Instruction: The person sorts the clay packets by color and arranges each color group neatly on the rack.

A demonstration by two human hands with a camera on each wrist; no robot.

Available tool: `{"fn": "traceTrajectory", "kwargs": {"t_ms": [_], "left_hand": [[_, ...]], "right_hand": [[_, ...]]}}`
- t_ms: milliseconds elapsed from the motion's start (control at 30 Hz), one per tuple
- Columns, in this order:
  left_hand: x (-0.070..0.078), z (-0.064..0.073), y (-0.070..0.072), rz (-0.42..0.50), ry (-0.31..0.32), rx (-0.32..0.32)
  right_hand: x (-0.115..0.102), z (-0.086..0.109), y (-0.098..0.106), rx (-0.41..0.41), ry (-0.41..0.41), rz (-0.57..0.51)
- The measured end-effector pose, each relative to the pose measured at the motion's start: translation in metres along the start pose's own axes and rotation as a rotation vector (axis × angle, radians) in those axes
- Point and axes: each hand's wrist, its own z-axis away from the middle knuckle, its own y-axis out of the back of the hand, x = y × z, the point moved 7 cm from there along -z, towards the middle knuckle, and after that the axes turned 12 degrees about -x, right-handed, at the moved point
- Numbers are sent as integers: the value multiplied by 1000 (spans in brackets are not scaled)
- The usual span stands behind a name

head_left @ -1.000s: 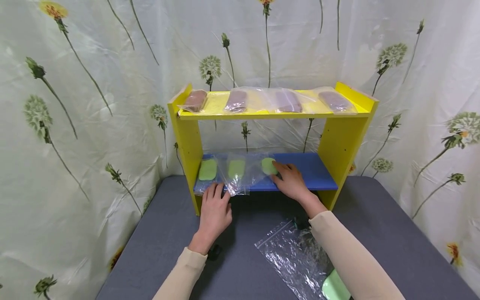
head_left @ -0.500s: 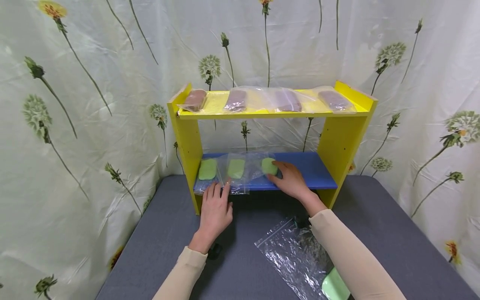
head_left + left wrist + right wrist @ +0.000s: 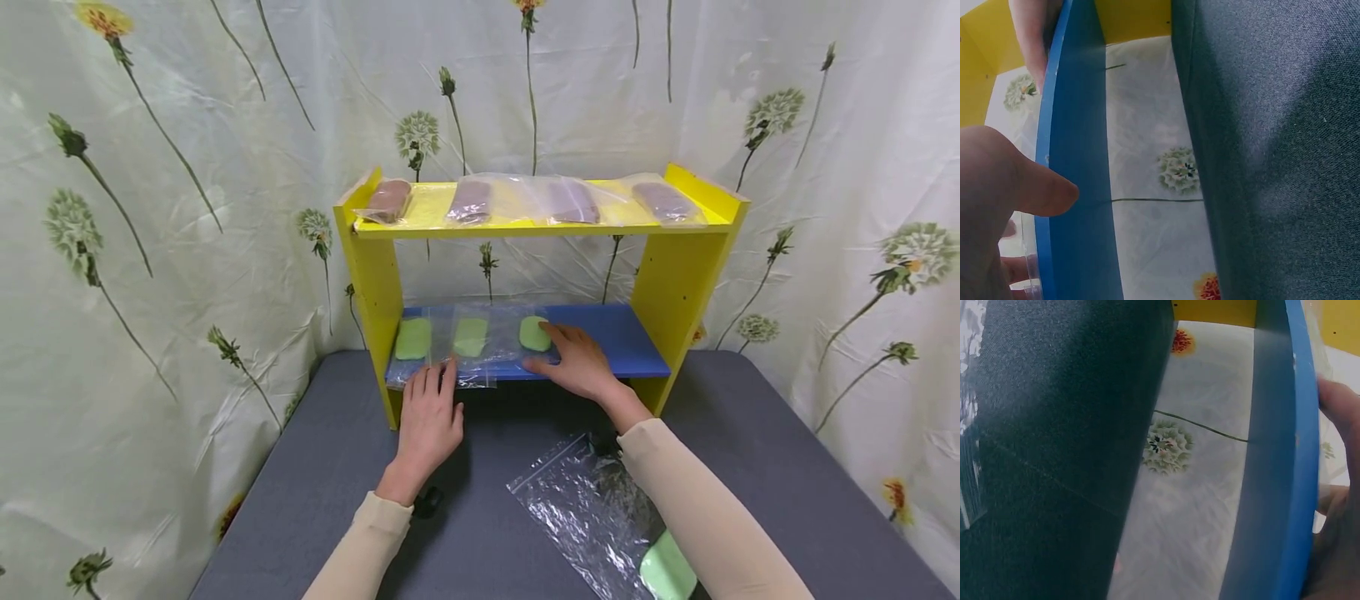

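Three green rounded bars in clear zip bags lie in a row on the blue shelf (image 3: 611, 333): a left bar (image 3: 413, 339), a middle bar (image 3: 471, 337) and a right bar (image 3: 535, 333). My left hand (image 3: 430, 417) rests its extended fingertips on the bag edges at the shelf front, below the left and middle bars. In the left wrist view its thumb (image 3: 1047, 190) overlaps the blue front edge. My right hand (image 3: 581, 362) has its fingertips at the right bar's right side, its thumb spread toward the front edge over the bag.
A yellow upper shelf (image 3: 431, 204) carries several brown and purplish bars in clear bags. On the grey table (image 3: 480, 533) lie a clear zip bag (image 3: 558, 504) and another green bar (image 3: 667, 567), partly behind the right sleeve. A flowered curtain (image 3: 225, 167) hangs behind.
My left fingers have pressed the raised bag edge down flat. My right thumb has slid left along the bag's front, away from the fingers. The bars have hardly shifted.
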Motion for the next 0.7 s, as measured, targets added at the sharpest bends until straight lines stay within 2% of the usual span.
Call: {"fn": "traceTrajectory", "kwargs": {"t_ms": [200, 467, 567, 700], "left_hand": [[3, -2, -2, -11, -21, 19], [1, -2, -4, -22, -21, -28], [1, -1, -5, -20, -13, -54], [3, -1, -5, -32, -15, -53]], "right_hand": [[-1, 20, 11, -20, 51, 15], [-11, 56, 21, -16, 161, 96], [-14, 71, 22, -14, 197, 105], [-18, 88, 22, -26, 245, 102]]}}
